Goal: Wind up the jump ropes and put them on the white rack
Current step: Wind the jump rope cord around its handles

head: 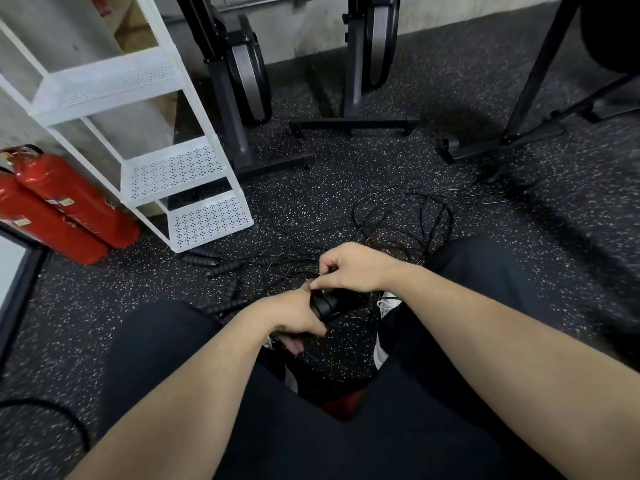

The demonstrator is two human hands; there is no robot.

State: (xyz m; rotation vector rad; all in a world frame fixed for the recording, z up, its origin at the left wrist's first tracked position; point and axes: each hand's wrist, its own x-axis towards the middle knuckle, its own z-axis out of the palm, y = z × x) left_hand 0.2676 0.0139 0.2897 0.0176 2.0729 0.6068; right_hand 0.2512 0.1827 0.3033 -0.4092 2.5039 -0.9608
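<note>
Jump ropes [398, 220], black and thin, sprawl in loose tangled loops across the speckled floor [346, 161], right in front of the person's knees. One bundle [327, 304] is up off the floor between the two hands, a dark wound mass with its long axis running roughly lower left to upper right; how many turns it has I cannot tell. The left hand [294, 315] is curled around the bundle's near end, fingers wrapped under it. The right hand [349, 266] sits just above, thumb and forefinger pinched together on a thin strand at the top of the bundle, the other fingers folded in. Several ribbed black handles [214, 263] lie on the floor to the left, mostly pointing left and slightly toward the rack, long axes near horizontal; one more handle [227, 306] lies closer to the left knee. White rack [194, 188] stands at upper left, perforated shelves stepping down, its lowest shelf just beside those handles. Two red fire extinguishers [65, 209] lie on their sides left of the rack. Black exercise machines [242, 81] stand along the far wall.
</note>
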